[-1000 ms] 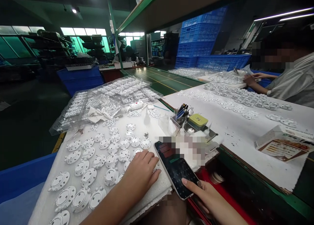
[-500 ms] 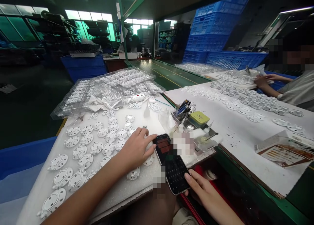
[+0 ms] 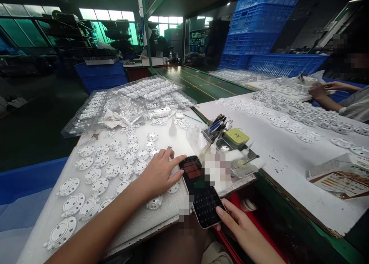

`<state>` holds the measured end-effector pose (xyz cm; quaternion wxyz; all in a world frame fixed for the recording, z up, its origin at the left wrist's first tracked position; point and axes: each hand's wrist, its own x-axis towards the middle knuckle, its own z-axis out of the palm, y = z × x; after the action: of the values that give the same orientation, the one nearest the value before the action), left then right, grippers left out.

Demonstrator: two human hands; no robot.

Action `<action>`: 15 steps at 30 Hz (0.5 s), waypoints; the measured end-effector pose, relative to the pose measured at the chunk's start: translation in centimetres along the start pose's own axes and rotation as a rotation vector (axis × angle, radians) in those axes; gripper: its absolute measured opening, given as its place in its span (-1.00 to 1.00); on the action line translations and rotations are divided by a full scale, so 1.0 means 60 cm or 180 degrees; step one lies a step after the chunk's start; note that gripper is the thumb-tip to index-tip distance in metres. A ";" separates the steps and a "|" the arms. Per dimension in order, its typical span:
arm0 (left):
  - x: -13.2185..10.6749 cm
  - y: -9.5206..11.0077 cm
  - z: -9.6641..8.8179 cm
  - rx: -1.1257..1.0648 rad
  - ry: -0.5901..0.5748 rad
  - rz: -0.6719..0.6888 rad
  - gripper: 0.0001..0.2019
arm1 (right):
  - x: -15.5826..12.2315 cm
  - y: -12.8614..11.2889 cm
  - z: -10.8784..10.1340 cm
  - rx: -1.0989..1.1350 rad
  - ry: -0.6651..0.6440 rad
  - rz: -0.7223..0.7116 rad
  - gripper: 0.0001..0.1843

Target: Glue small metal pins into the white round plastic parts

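Right now, a black, rectangular smartphone [image 3: 201,195] slants across the near edge of a white, foam-covered table [image 3: 145,224], its lower end over the seated person's lap. The right hand [image 3: 238,221] clasps that end, thumb above the lit keys. The left hand [image 3: 160,171] reaches its index fingertip to the phone's upper corner; whether its grip pinches there, I can't tell from where I stand. Left of the phone lie round white parts [image 3: 111,171] with dark holes; just beyond it sits a yellow-green rectangular box [image 3: 236,137]; well to its right, a printed cardboard box [image 3: 340,176].
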<state>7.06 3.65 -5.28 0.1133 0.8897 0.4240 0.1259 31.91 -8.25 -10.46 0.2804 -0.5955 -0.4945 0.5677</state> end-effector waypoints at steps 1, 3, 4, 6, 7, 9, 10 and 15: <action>0.000 0.000 0.000 0.0004 0.0000 0.0007 -0.56 | 0.000 0.001 0.001 -0.0002 0.0027 -0.0001 -0.44; 0.001 0.000 0.001 0.0016 -0.0001 0.0020 -0.56 | 0.000 0.003 0.002 0.0012 0.0068 0.0001 -0.43; 0.001 0.000 0.001 0.0026 -0.0001 0.0026 -0.56 | 0.000 0.004 0.003 0.0020 0.0081 0.0005 -0.42; 0.001 0.001 0.001 0.0048 0.0002 0.0031 -0.56 | 0.000 0.003 0.005 0.0014 0.0083 0.0020 -0.40; 0.001 0.001 0.001 0.0057 0.0004 0.0033 -0.57 | -0.001 0.002 0.005 -0.0005 0.0077 0.0027 -0.39; 0.000 0.001 0.001 0.0077 0.0004 0.0037 -0.57 | -0.001 -0.002 0.005 -0.0060 0.0055 0.0022 -0.39; 0.000 0.001 0.001 0.0088 0.0001 0.0041 -0.58 | -0.001 -0.003 0.005 -0.0094 0.0037 0.0011 -0.40; -0.001 0.002 0.000 0.0125 -0.0005 0.0061 -0.57 | 0.000 -0.007 0.001 -0.0162 0.0062 -0.0017 -0.34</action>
<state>7.15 3.53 -5.26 0.0950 0.8959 0.4177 0.1179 31.73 -8.14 -10.09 0.2715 -0.6065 -0.5077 0.5483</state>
